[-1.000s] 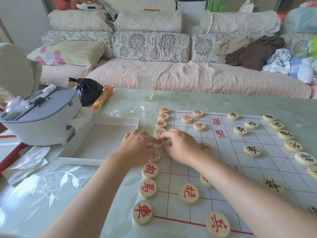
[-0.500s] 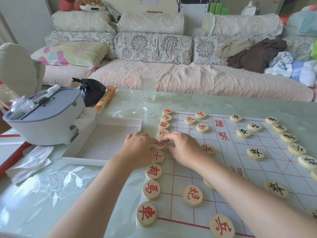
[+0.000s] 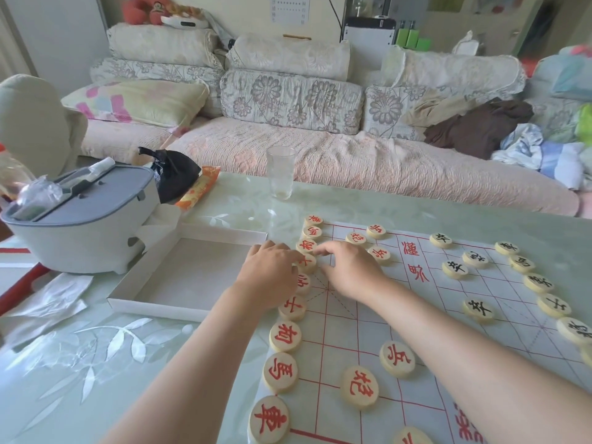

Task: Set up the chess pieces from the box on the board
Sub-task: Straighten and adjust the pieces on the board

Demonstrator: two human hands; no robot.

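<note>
**Both hands have moved one disc along the red back row.**

On the table point(image 3: 96, 363), the board point(image 3: 368, 315) carries the red row point(image 3: 285, 336) down its left edge and black pieces point(image 3: 455, 270) toward its right edge. The box point(image 3: 153, 310) beside the left edge shows no pieces. A second ago the left hand point(image 3: 269, 270) and right hand point(image 3: 349, 267) met at the middle disc point(image 3: 303, 285). Now they meet at the next disc point(image 3: 308, 263) toward the far-left corner. The right fingers are loosely spread, tips at its rim. The left fingertips are hidden, so its grip is unclear. This is probably final straightening.
</note>
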